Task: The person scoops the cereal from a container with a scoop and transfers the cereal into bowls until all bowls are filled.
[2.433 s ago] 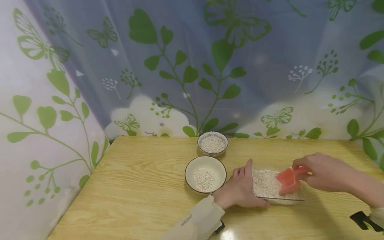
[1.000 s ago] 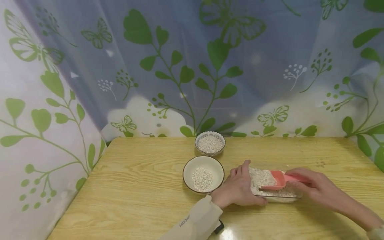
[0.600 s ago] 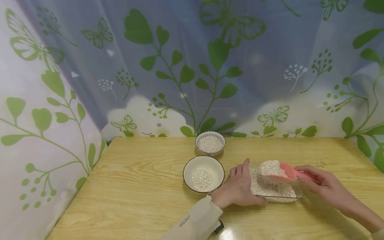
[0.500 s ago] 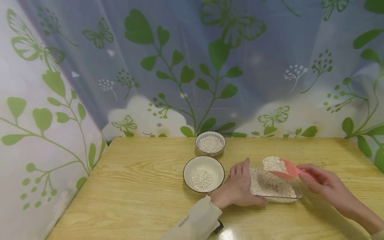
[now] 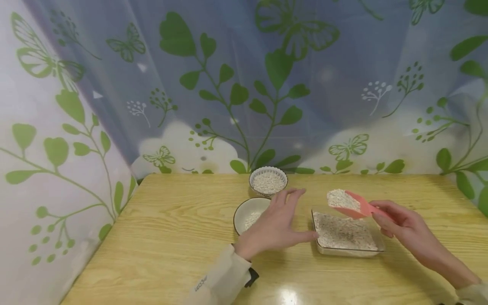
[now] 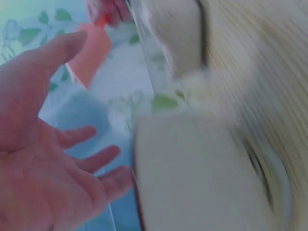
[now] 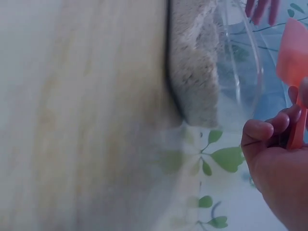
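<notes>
My right hand (image 5: 408, 228) grips the handle of a pink scoop (image 5: 358, 207), also seen in the right wrist view with the fingers curled round the handle (image 7: 297, 127). A heap of oat-like flakes (image 5: 341, 199) fills the scoop, which is raised above a clear rectangular container (image 5: 350, 253) holding more flakes. My left hand (image 5: 272, 224) hovers with spread fingers, holding nothing, between that container and a cream bowl (image 5: 241, 216) with a dark rim. It covers part of the bowl, where a small pile of flakes shows. In the left wrist view the palm (image 6: 43, 178) faces the camera.
Behind the cream bowl stands a smaller scalloped bowl (image 5: 268, 182) of flakes. All of these are on a wood-grain table (image 5: 171, 237). A leaf-and-butterfly printed cloth (image 5: 228, 106) hangs along the back edge and the left side.
The right hand has scooped flakes out of the container and lifted them clear. The left hand has let go of the container's left side and moved left, up over the cream bowl.
</notes>
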A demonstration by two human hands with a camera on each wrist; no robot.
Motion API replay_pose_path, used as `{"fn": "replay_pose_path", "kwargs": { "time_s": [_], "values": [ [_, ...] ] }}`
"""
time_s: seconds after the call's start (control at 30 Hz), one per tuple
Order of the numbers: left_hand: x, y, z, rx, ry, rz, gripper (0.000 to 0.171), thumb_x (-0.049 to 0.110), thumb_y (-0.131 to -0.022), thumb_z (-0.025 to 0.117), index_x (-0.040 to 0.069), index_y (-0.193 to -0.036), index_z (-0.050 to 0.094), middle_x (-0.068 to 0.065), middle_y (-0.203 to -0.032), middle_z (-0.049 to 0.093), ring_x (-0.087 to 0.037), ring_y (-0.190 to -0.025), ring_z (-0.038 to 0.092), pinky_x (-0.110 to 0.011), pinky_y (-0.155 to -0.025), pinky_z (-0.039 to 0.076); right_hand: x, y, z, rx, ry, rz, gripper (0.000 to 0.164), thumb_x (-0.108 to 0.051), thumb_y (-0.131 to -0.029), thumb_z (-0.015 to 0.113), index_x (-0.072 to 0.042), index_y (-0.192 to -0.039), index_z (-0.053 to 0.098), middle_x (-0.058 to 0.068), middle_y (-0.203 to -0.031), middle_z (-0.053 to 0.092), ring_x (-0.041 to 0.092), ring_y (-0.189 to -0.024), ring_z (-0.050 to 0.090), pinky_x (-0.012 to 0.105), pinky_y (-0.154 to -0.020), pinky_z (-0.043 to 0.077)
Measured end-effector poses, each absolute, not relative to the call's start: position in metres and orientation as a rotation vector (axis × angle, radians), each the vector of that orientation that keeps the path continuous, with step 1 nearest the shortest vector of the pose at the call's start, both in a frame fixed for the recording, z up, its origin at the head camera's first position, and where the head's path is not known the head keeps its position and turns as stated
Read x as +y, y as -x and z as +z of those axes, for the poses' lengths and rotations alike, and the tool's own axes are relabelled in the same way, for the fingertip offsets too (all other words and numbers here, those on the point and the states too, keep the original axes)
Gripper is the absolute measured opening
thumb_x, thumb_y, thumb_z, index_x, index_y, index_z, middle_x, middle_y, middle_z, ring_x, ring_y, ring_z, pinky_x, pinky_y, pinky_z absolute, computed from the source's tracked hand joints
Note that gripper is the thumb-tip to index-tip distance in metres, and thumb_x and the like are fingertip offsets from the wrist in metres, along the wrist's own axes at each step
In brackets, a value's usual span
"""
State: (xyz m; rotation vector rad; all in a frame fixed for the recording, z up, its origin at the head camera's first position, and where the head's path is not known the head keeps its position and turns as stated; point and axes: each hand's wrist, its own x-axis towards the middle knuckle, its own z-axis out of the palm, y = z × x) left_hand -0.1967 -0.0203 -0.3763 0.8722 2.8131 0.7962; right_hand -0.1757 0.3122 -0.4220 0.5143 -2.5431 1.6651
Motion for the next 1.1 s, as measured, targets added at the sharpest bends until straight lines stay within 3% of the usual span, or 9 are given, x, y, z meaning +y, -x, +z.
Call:
{"fn": "replay_pose_path", "kwargs": {
  "time_s": [0.2, 0.33, 0.6, 0.83, 1.1],
  "values": [
    [-0.069, 0.204, -0.389, 2.879, -0.846, 0.889, 0.094, 0.061, -0.084, 0.074, 0.028, -0.160, 0.031, -0.002, -0.163, 0.031, -0.023, -0.147, 0.037, -0.052, -0.111, 0.046, 0.304, 0.181, -0.413, -2.584, -0.500, 1.608, 0.033, -0.005, -0.106, 0.052, -0.011, -0.138, 0.058, -0.023, -0.111, 0.067, -0.003, -0.089, 0.060, 0.020, -0.067, 0.053],
    [-0.095, 0.205, -0.400, 2.907, -0.801, 0.924, 0.094, 0.065, -0.081, 0.074, 0.026, -0.158, 0.036, -0.001, -0.162, 0.032, -0.023, -0.146, 0.037, -0.056, -0.109, 0.046, 0.297, 0.185, -0.407, -2.635, -0.479, 1.504, 0.033, -0.009, -0.106, 0.054, -0.010, -0.139, 0.058, -0.030, -0.116, 0.065, -0.008, -0.102, 0.064, 0.019, -0.073, 0.057],
    [-0.124, 0.207, -0.410, 2.858, -0.673, 0.952, 0.107, 0.069, -0.074, 0.078, 0.023, -0.159, 0.033, -0.008, -0.162, 0.033, -0.030, -0.145, 0.037, -0.061, -0.110, 0.044, 0.276, 0.191, -0.394, -2.615, -0.525, 1.472, 0.032, -0.010, -0.105, 0.056, -0.009, -0.137, 0.059, -0.026, -0.113, 0.066, -0.004, -0.093, 0.063, 0.022, -0.070, 0.056],
    [-0.133, 0.217, -0.417, 2.740, -0.603, 0.960, 0.119, 0.065, -0.070, 0.084, 0.017, -0.162, 0.025, -0.015, -0.158, 0.036, -0.033, -0.138, 0.042, -0.062, -0.107, 0.046, 0.251, 0.197, -0.384, -2.597, -0.626, 1.451, 0.026, -0.011, -0.104, 0.059, -0.006, -0.129, 0.063, -0.018, -0.100, 0.068, 0.011, -0.073, 0.059, 0.030, -0.056, 0.049],
    [-0.136, 0.222, -0.420, 2.663, -0.654, 0.963, 0.130, 0.058, -0.068, 0.089, 0.014, -0.165, 0.015, -0.017, -0.165, 0.030, -0.038, -0.149, 0.035, -0.065, -0.117, 0.035, 0.223, 0.207, -0.372, -2.740, -0.649, 1.369, 0.027, -0.020, -0.102, 0.064, -0.010, -0.127, 0.066, -0.003, -0.091, 0.068, 0.008, -0.067, 0.052, 0.027, -0.057, 0.044]
  ]
}}
